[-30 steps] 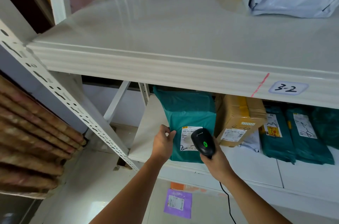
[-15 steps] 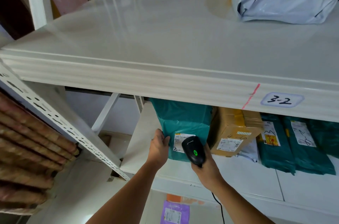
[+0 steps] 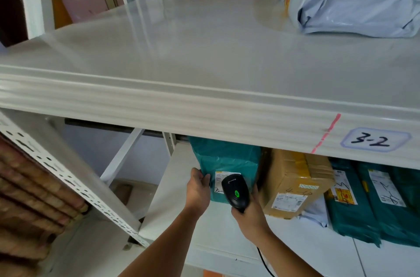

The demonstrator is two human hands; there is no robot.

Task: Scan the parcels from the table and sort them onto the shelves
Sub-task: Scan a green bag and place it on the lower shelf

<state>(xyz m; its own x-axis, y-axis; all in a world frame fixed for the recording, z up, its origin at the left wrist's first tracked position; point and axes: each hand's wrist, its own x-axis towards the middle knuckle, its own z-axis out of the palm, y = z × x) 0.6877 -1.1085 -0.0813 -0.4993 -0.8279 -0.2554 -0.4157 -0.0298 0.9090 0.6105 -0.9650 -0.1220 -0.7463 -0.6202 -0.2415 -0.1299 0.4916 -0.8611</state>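
**A:** In the head view, where did you have things?

**B:** I judged I was at the placing step. The teal parcel (image 3: 223, 163) stood on the lower shelf (image 3: 172, 197), under the upper shelf (image 3: 204, 99). My left hand (image 3: 198, 190) held its left edge, fingers curled round that edge with the thumb on the front face. My right hand (image 3: 250, 213) was wrapped round the handle of the scanner (image 3: 236, 192), whose head sat just right of the left fingertips, in front of the parcel's label (image 3: 223, 182), green light showing.

**B:** Right of the scanner, a brown box (image 3: 293, 183) stood beside the parcel, seemingly touching it, and more teal parcels (image 3: 368, 197) lay well beyond that.

**A:** And the next move?

**B:** As I read it, the left fingers needed to let go without tipping the parcel, then both hands had to go back to the table for another.

**A:** Anything you couldn't make out?

**B:** The scanner hid much of the label, and its text was too small to read. The parcel's top vanished behind the upper shelf's edge. The table was out of view. The right fingers were under the handle, so I couldn't tell whether the trigger was pressed.
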